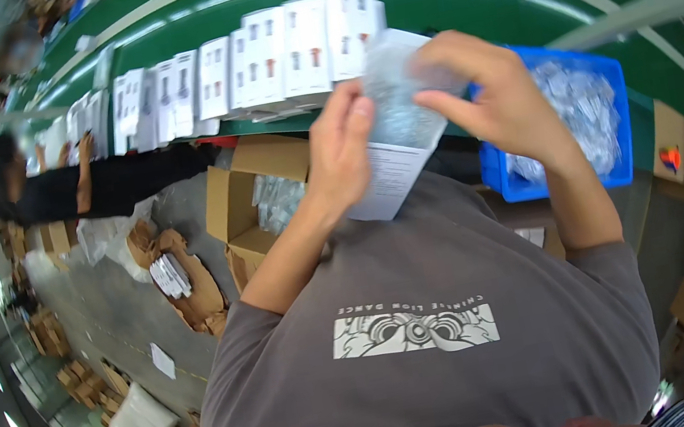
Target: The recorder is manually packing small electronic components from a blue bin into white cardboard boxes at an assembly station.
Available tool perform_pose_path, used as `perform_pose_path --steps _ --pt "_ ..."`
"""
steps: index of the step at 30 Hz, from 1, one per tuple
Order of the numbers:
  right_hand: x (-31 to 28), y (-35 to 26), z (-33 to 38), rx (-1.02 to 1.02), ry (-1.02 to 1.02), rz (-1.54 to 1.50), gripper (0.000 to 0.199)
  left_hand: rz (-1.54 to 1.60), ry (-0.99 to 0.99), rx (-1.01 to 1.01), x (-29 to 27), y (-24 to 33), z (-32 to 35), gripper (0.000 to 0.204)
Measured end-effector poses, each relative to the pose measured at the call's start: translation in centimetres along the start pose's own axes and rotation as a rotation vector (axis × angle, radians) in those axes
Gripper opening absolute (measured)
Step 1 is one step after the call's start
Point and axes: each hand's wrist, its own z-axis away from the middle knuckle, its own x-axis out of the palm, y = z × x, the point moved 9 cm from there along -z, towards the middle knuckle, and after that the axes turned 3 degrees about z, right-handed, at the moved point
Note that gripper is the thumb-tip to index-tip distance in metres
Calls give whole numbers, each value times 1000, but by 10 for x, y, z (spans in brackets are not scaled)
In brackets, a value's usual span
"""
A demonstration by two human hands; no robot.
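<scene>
both hands met above the person's grey shirt (435,334). the left hand (341,155) pinched the left edge of a clear plastic bag (401,104) with a white leaflet (390,178); the right hand (495,97) gripped its right top corner. a blue bin (619,140) sat right, white boxes (271,62) beyond.

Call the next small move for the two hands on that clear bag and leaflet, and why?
Probably slide the folded leaflet deeper into the clear bag: the left hand pinches the bag's side, the right hand grips its top, and the leaflet's lower half hangs below them.
</scene>
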Motion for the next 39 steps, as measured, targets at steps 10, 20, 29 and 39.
perform_pose_path --steps 10,20,29,39 --pt "-26 170 73 388 399 -446 18 191 225 -213 -59 -58 11 59" --pt "50 412 267 733 89 620 33 -6 -74 -104 -17 -48 12 62" --pt "-9 404 286 921 297 -195 14 -2 -111 -126 12 -27 7 41" --pt "-70 52 63 98 399 -319 22 -33 -39 -104 37 -23 -11 39"
